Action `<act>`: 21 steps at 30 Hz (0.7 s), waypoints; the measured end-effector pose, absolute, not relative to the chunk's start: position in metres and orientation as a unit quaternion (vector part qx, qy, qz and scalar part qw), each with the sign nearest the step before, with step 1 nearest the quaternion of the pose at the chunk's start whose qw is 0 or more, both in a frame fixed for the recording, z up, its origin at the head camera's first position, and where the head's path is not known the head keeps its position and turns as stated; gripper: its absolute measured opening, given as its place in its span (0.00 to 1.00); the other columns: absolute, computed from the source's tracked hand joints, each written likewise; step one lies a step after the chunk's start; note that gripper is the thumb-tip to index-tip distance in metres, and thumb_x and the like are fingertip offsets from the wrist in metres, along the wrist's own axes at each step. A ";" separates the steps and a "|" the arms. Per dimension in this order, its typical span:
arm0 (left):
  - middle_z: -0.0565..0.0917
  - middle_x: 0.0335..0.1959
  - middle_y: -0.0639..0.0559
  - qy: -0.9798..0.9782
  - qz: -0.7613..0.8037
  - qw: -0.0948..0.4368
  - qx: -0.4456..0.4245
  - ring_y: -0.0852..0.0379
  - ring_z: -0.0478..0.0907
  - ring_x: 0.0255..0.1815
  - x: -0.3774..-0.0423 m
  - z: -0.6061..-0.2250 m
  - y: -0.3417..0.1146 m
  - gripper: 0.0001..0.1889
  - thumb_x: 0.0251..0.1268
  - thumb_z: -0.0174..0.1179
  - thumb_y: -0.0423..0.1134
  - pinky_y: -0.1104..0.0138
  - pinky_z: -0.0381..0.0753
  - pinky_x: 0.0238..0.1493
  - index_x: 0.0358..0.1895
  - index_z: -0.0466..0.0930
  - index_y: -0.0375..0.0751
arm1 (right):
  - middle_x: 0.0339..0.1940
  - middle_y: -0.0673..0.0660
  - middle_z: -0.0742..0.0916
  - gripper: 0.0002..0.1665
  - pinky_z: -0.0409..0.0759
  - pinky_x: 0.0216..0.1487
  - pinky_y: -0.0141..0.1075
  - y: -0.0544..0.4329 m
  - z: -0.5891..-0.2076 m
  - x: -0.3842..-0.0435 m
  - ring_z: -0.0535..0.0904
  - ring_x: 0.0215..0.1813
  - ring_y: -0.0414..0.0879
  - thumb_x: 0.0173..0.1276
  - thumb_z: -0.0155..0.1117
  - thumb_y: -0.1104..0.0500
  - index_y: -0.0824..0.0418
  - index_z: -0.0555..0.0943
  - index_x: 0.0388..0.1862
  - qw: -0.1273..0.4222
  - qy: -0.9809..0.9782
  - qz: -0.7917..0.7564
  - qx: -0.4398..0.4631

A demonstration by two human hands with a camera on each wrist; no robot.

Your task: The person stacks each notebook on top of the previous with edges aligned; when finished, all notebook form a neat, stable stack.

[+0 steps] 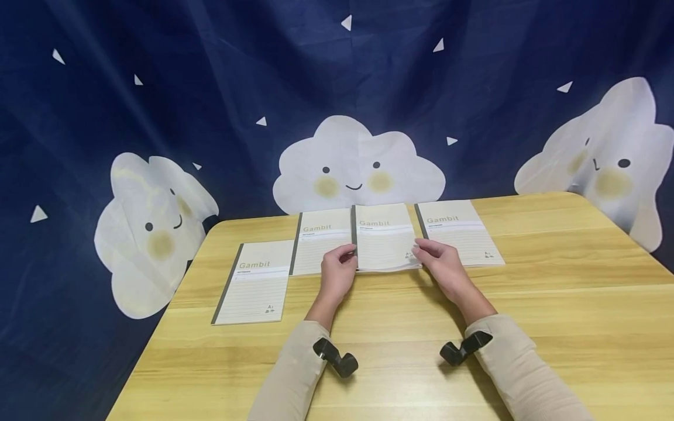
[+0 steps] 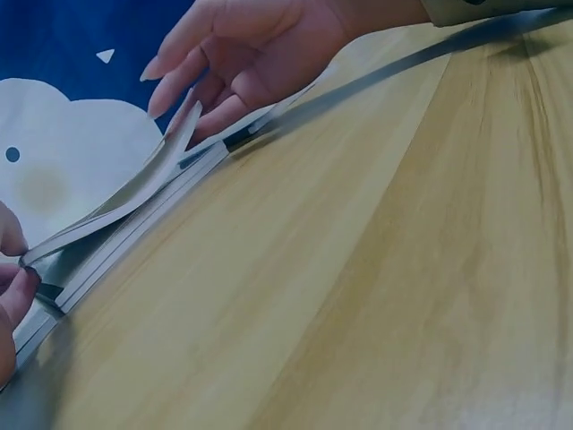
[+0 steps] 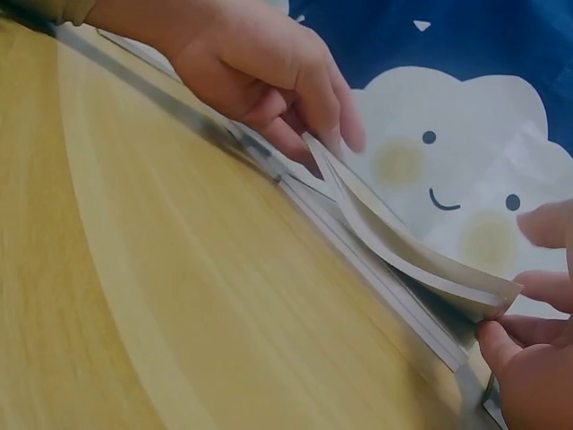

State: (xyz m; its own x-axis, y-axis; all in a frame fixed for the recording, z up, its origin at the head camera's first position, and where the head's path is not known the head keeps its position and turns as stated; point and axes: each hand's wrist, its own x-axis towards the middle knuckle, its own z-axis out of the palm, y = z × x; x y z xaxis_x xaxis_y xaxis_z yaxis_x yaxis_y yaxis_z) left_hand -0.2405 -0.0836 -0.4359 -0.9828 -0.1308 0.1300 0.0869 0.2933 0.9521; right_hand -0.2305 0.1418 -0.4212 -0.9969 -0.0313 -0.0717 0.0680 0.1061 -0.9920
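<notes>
A notebook (image 1: 383,240) with a cream cover, a dark spine strip and the word "Gambit" is in the middle of the row. My left hand (image 1: 339,275) pinches its lower left corner at the spine. At the opposite lower corner, my right hand (image 1: 446,268) holds it between thumb and fingers. In the right wrist view the held notebook (image 3: 403,255) bows, its near edge raised over another notebook (image 3: 385,287) beneath. The left wrist view shows the same lower notebook (image 2: 134,237) lying flat on the table.
Matching notebooks lie on both sides: one (image 1: 321,245) just left, one (image 1: 460,234) to the right, and one (image 1: 253,286) nearer on the far left. All are on a wooden table (image 1: 568,327). A dark blue cloud-print curtain (image 1: 237,64) hangs behind.
</notes>
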 end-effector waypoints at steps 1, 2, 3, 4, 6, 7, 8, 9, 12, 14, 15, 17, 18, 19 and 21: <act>0.83 0.43 0.41 -0.810 -0.579 0.093 0.004 0.52 0.80 0.43 -0.240 -0.436 -0.084 0.15 0.58 0.56 0.25 0.69 0.81 0.45 0.49 0.82 0.35 | 0.66 0.66 0.72 0.31 0.69 0.60 0.26 0.141 -0.421 -0.231 0.67 0.64 0.47 0.70 0.56 0.55 0.70 0.66 0.66 0.038 0.743 -0.668 0.009; 0.83 0.43 0.40 -0.820 -0.564 0.094 -0.008 0.51 0.81 0.43 -0.240 -0.436 -0.085 0.15 0.58 0.56 0.25 0.69 0.81 0.45 0.49 0.82 0.35 | 0.66 0.66 0.72 0.31 0.68 0.63 0.30 0.141 -0.422 -0.231 0.66 0.66 0.49 0.70 0.56 0.55 0.70 0.66 0.67 0.039 0.744 -0.667 0.005; 0.83 0.44 0.40 -0.830 -0.549 0.096 -0.021 0.51 0.81 0.44 -0.240 -0.437 -0.086 0.15 0.58 0.56 0.25 0.69 0.81 0.46 0.49 0.81 0.35 | 0.67 0.65 0.71 0.31 0.66 0.66 0.34 0.141 -0.422 -0.231 0.65 0.67 0.50 0.70 0.56 0.55 0.70 0.66 0.67 0.040 0.745 -0.666 0.001; 0.83 0.44 0.40 -0.839 -0.534 0.098 -0.034 0.50 0.81 0.44 -0.240 -0.437 -0.086 0.16 0.58 0.56 0.25 0.68 0.81 0.46 0.50 0.81 0.34 | 0.67 0.65 0.71 0.31 0.64 0.68 0.37 0.141 -0.422 -0.231 0.64 0.68 0.51 0.70 0.56 0.55 0.70 0.66 0.67 0.041 0.745 -0.666 -0.002; 0.83 0.45 0.39 -0.850 -0.514 0.097 -0.053 0.49 0.81 0.45 -0.240 -0.437 -0.087 0.16 0.59 0.55 0.25 0.68 0.81 0.47 0.51 0.80 0.33 | 0.68 0.65 0.70 0.31 0.61 0.70 0.43 0.140 -0.423 -0.231 0.63 0.69 0.53 0.70 0.56 0.55 0.70 0.66 0.67 0.041 0.746 -0.665 -0.008; 0.83 0.45 0.39 -0.852 -0.512 0.094 -0.060 0.48 0.81 0.46 -0.240 -0.437 -0.088 0.17 0.59 0.55 0.25 0.68 0.81 0.47 0.52 0.79 0.33 | 0.69 0.66 0.69 0.31 0.60 0.71 0.44 0.140 -0.423 -0.231 0.62 0.70 0.54 0.70 0.56 0.55 0.70 0.65 0.67 0.040 0.749 -0.662 -0.013; 0.83 0.46 0.38 -0.852 -0.513 0.088 -0.063 0.48 0.81 0.47 -0.240 -0.437 -0.088 0.17 0.59 0.55 0.25 0.68 0.81 0.47 0.53 0.79 0.33 | 0.70 0.65 0.68 0.31 0.59 0.71 0.45 0.140 -0.424 -0.231 0.62 0.70 0.54 0.70 0.56 0.55 0.70 0.65 0.67 0.040 0.751 -0.659 -0.016; 0.83 0.46 0.38 -0.852 -0.514 0.082 -0.063 0.48 0.81 0.47 -0.240 -0.437 -0.089 0.18 0.59 0.55 0.25 0.68 0.81 0.47 0.53 0.78 0.33 | 0.71 0.66 0.66 0.31 0.58 0.71 0.45 0.140 -0.424 -0.231 0.61 0.71 0.55 0.70 0.56 0.56 0.71 0.65 0.67 0.039 0.752 -0.658 -0.018; 0.82 0.48 0.38 -0.851 -0.518 0.067 -0.059 0.48 0.80 0.48 -0.241 -0.436 -0.089 0.19 0.59 0.55 0.25 0.69 0.81 0.47 0.56 0.77 0.34 | 0.72 0.67 0.64 0.32 0.56 0.73 0.45 0.139 -0.425 -0.231 0.57 0.73 0.56 0.69 0.56 0.56 0.71 0.65 0.67 0.036 0.761 -0.646 -0.033; 0.81 0.48 0.38 -0.852 -0.517 0.062 -0.058 0.48 0.80 0.48 -0.241 -0.435 -0.089 0.20 0.59 0.55 0.25 0.69 0.81 0.47 0.56 0.77 0.34 | 0.72 0.67 0.64 0.31 0.54 0.73 0.45 0.138 -0.426 -0.231 0.54 0.74 0.57 0.69 0.56 0.57 0.72 0.65 0.67 0.033 0.771 -0.634 -0.044; 0.81 0.48 0.38 -0.852 -0.517 0.059 -0.057 0.48 0.80 0.48 -0.241 -0.434 -0.089 0.20 0.59 0.55 0.25 0.68 0.81 0.47 0.57 0.76 0.35 | 0.72 0.67 0.64 0.31 0.54 0.73 0.45 0.138 -0.427 -0.231 0.53 0.75 0.57 0.69 0.56 0.57 0.72 0.65 0.67 0.031 0.778 -0.626 -0.050; 0.81 0.49 0.38 -0.853 -0.516 0.054 -0.057 0.49 0.79 0.47 -0.241 -0.433 -0.089 0.21 0.59 0.55 0.25 0.68 0.81 0.47 0.57 0.76 0.35 | 0.72 0.67 0.64 0.31 0.55 0.73 0.46 0.138 -0.427 -0.232 0.53 0.75 0.57 0.70 0.56 0.56 0.71 0.65 0.67 0.029 0.793 -0.606 -0.057; 0.81 0.49 0.38 -0.853 -0.516 0.052 -0.057 0.49 0.79 0.47 -0.241 -0.433 -0.089 0.21 0.59 0.55 0.25 0.68 0.81 0.47 0.58 0.76 0.35 | 0.72 0.68 0.63 0.31 0.56 0.72 0.47 0.137 -0.428 -0.231 0.54 0.74 0.58 0.70 0.56 0.56 0.72 0.65 0.67 0.026 0.800 -0.596 -0.062; 0.81 0.49 0.38 -0.854 -0.515 0.050 -0.057 0.49 0.79 0.47 -0.241 -0.433 -0.089 0.21 0.59 0.55 0.25 0.67 0.81 0.47 0.58 0.75 0.35 | 0.72 0.68 0.63 0.31 0.57 0.72 0.48 0.137 -0.428 -0.231 0.54 0.74 0.58 0.70 0.56 0.56 0.72 0.65 0.66 0.025 0.806 -0.588 -0.064; 0.81 0.49 0.38 -0.854 -0.514 0.047 -0.058 0.49 0.79 0.48 -0.241 -0.433 -0.088 0.21 0.60 0.54 0.26 0.67 0.81 0.48 0.58 0.75 0.35 | 0.72 0.69 0.62 0.31 0.59 0.71 0.49 0.136 -0.429 -0.231 0.54 0.74 0.59 0.69 0.56 0.56 0.72 0.66 0.66 0.021 0.816 -0.573 -0.066</act>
State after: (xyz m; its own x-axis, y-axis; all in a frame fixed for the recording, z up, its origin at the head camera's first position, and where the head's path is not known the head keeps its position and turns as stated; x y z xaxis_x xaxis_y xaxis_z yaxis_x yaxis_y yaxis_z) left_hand -0.2409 -0.0883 -0.4327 -0.9889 0.0517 0.1394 0.1474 0.4642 0.8734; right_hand -0.2314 0.1364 -0.4291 -0.9904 -0.1318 0.0416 -0.0839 0.3338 -0.9389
